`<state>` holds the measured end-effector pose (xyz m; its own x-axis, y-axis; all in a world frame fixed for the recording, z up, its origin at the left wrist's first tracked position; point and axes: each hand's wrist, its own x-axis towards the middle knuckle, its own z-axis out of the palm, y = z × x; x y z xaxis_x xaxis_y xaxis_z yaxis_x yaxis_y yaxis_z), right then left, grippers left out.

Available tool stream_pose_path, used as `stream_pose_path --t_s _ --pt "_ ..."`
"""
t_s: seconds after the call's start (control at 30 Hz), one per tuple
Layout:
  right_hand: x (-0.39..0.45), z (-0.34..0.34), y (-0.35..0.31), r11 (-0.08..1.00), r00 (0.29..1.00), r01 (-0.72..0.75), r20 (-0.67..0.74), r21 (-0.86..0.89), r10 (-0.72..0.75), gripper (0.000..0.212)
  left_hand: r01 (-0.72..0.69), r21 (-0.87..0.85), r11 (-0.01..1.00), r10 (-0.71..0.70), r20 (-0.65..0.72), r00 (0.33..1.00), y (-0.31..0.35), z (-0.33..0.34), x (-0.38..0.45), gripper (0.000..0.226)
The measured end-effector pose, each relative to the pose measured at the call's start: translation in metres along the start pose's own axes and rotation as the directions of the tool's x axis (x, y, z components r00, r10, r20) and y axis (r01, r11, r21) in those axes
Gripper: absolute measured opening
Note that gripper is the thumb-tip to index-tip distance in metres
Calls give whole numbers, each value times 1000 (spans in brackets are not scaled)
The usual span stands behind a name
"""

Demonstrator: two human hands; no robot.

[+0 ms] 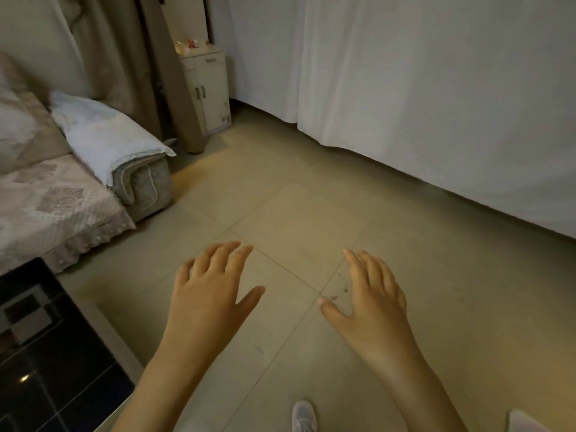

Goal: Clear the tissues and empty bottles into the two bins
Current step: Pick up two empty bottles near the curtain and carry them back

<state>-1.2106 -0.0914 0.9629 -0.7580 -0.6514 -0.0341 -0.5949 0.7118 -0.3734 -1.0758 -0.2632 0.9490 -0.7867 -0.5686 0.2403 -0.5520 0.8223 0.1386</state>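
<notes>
Far off to the left of the left hand sits a sofa [62,194] under a patterned cover, a pale towel [106,135] draped over its arm, and nearer the person a dark glossy desk [46,353] pokes in at the lower corner. The left hand [212,291] is held out over the floor [296,219], fingers spread and relaxed, holding nothing. Beyond it, well back by the brown curtain [149,63], stands a small cabinet [208,88] with a few bits on top, too small to make out. The right hand [371,294] hovers beside the left, apart from it, fingers straight and loosely splayed, empty too. A white curtain [436,88] hangs along the wall past it, and a shoe [304,416] shows below between the arms. No tissues, bottles or bins are in sight from here, so the step, I'd say, is finding them. Best to turn and scan the desk at the left and the sofa first, keep both hands free, locate the two bins early, then gather tissues with one hand and bottles with the other.
</notes>
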Motion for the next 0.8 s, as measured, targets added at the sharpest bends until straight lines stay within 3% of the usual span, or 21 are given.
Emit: stream_pose_path --t_s 0.2,0.37,0.8 --pt "113 -33 25 995 993 101 -65 -13 -102 80 97 27 995 -97 -21 995 29 16 90 64" --pt "196 -36 23 974 974 226 -9 -8 -226 81 196 39 980 -195 -27 980 25 27 159 64" --pt "467 -28 8 962 965 255 80 -93 -248 81 225 19 974 -224 -53 973 -23 93 409 65"
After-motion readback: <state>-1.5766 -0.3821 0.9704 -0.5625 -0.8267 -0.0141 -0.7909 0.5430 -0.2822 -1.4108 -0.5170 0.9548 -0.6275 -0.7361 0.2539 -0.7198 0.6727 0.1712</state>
